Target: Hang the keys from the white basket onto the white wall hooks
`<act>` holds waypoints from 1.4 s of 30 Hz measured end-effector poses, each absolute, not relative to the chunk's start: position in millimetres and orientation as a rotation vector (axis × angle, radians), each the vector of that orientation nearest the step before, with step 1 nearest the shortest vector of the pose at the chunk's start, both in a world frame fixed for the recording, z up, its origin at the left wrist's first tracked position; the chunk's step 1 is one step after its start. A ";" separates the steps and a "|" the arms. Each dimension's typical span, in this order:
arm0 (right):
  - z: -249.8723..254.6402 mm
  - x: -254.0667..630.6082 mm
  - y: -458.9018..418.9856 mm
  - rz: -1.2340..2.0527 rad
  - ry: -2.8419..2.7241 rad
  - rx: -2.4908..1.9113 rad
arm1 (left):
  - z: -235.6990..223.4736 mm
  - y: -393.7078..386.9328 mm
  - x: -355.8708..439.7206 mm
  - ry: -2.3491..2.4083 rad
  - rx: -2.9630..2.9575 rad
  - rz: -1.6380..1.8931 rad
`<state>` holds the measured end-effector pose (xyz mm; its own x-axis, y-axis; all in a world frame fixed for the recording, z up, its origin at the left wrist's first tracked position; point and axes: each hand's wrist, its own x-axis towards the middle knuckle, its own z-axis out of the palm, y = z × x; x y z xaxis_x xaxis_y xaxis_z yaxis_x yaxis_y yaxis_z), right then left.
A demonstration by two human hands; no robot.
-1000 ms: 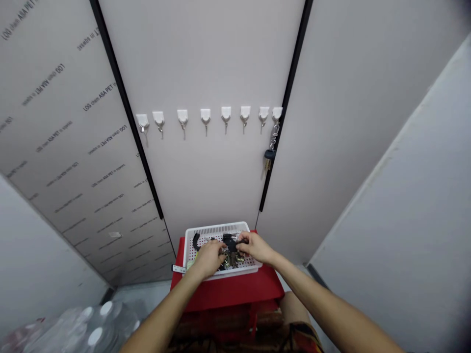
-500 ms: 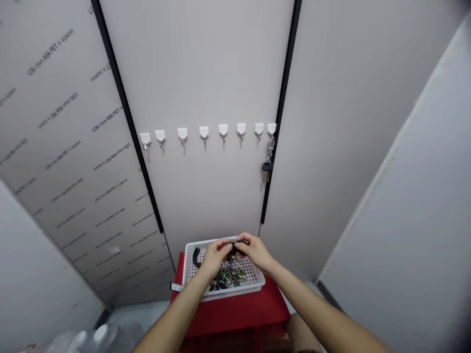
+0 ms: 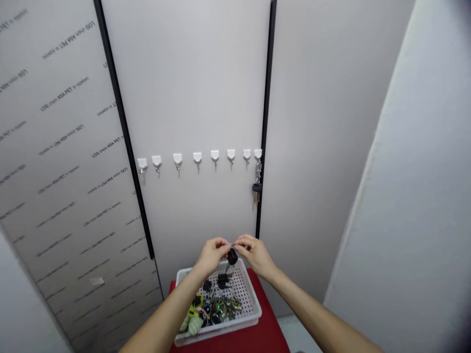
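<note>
My left hand [image 3: 212, 254] and my right hand [image 3: 253, 253] are raised together above a white perforated basket [image 3: 247, 314], both pinched on the ring of a black key [image 3: 232, 257] that dangles between them. A second black key [image 3: 222, 281] hangs just below it. The basket holds several more keys and keychains [image 3: 213, 306], among them a green one. On the wall above runs a row of white adhesive hooks [image 3: 197, 158]. The rightmost hook [image 3: 258, 154] carries a black key on a clip [image 3: 256, 187]; the other hooks are bare.
The basket rests on a red surface [image 3: 263, 336]. Black vertical strips [image 3: 263, 137] divide the pale wall panels. A film-covered printed panel [image 3: 62, 147] stands at the left, and a white wall [image 3: 415, 196] closes in at the right.
Both hands rose out of the basket, lifting the black key by its ring. The view tilted up, so the hooks sit lower in frame.
</note>
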<state>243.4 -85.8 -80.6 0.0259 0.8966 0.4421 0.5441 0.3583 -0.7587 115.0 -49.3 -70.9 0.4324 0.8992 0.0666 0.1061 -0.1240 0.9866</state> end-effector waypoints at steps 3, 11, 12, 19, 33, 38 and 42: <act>-51.7 249.9 -76.9 0.631 -1.471 -1.290 | -47.2 -40.8 125.9 0.922 1.630 1.004; 45.9 282.3 -28.9 0.528 -1.072 -1.072 | 28.9 -21.6 167.2 0.824 2.081 1.274; 54.6 285.4 -23.8 0.500 -1.056 -1.070 | 36.8 -19.0 172.5 0.833 2.114 1.275; 88.3 297.7 0.0 0.299 -1.043 -1.208 | 67.7 -1.4 198.5 0.917 2.242 1.238; 38.3 288.1 -18.1 -0.203 -1.243 -1.449 | -10.2 -9.4 139.2 1.123 2.058 1.114; -72.2 245.4 -48.3 0.211 -1.692 -1.637 | -101.6 -27.5 93.4 1.314 1.895 0.880; -144.4 215.8 -66.5 0.420 -2.002 -1.809 | -150.0 -48.8 79.4 1.376 1.998 0.586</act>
<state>215.8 -66.5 -144.4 -0.0753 0.9924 0.0975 0.8696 0.1132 -0.4806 79.4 -48.8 -150.0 0.3539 0.9353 0.0062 0.6525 -0.2516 0.7148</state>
